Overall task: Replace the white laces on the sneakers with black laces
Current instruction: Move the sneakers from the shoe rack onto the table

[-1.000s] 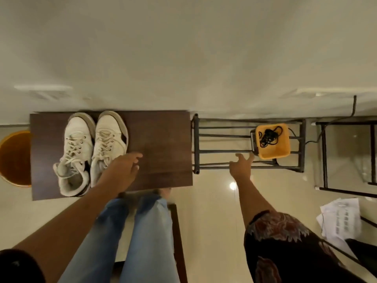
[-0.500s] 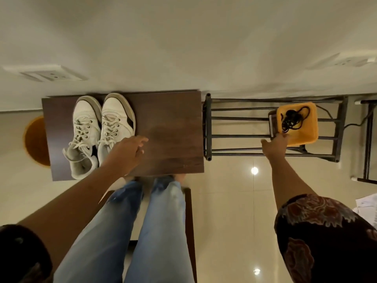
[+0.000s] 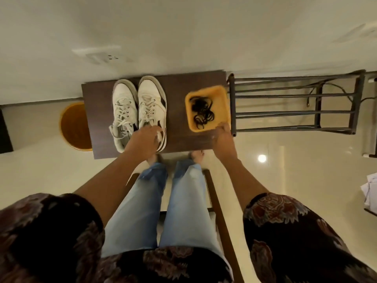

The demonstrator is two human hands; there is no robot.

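Note:
Two white sneakers with white laces stand side by side on a small dark wooden table [image 3: 177, 139], the left sneaker [image 3: 123, 107] and the right sneaker [image 3: 152, 99]. My left hand [image 3: 142, 139] rests over the heel end of the right sneaker, its fingers curled on the collar. An orange tray [image 3: 222, 94] holding a tangle of black laces [image 3: 203, 113] sits on the table's right part. My right hand [image 3: 223, 134] grips the tray's near rim.
A dark metal rack [image 3: 293, 114] stands right of the table, touching its edge. An orange round bin [image 3: 75, 127] sits on the floor left of the table. My legs in light jeans reach under the table. Papers [image 3: 370, 188] lie at far right.
My right hand took the orange tray from the metal rack and brought it left onto the table. My left hand slid from the table beside the sneakers onto the right sneaker's heel.

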